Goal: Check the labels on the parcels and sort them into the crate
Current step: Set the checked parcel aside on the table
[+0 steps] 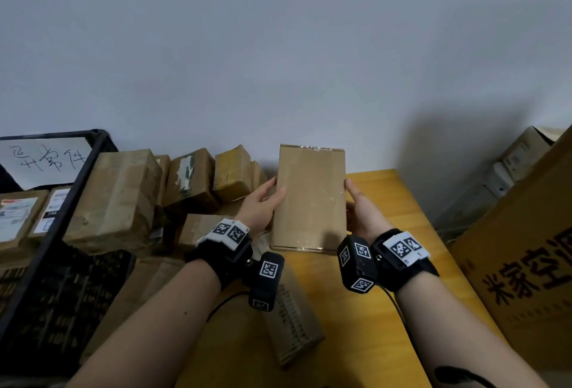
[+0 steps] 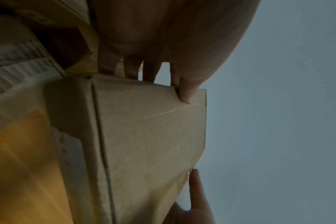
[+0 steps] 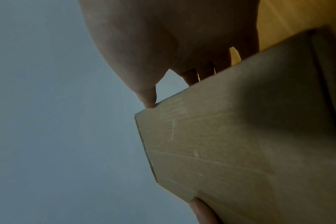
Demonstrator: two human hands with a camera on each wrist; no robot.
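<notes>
A flat brown cardboard parcel (image 1: 311, 199) is held upright above the yellow table (image 1: 399, 304), its plain taped face toward me with no label showing. My left hand (image 1: 261, 202) grips its left edge, thumb on the front and fingers behind. My right hand (image 1: 359, 206) grips its right edge the same way. In the left wrist view the parcel (image 2: 150, 136) fills the middle, my thumb (image 2: 188, 94) pressed on its face. The right wrist view shows the parcel (image 3: 240, 136) with my thumb tip (image 3: 149, 101) at its edge. The black crate (image 1: 52, 251) stands at the left with labelled parcels inside.
Several brown parcels (image 1: 123, 199) are heaped on the table's left, between the crate and my hands. A white handwritten sheet (image 1: 46, 161) leans in the crate. A large printed carton (image 1: 526, 264) stands at the right. A ribbed parcel (image 1: 294, 322) lies under my left wrist.
</notes>
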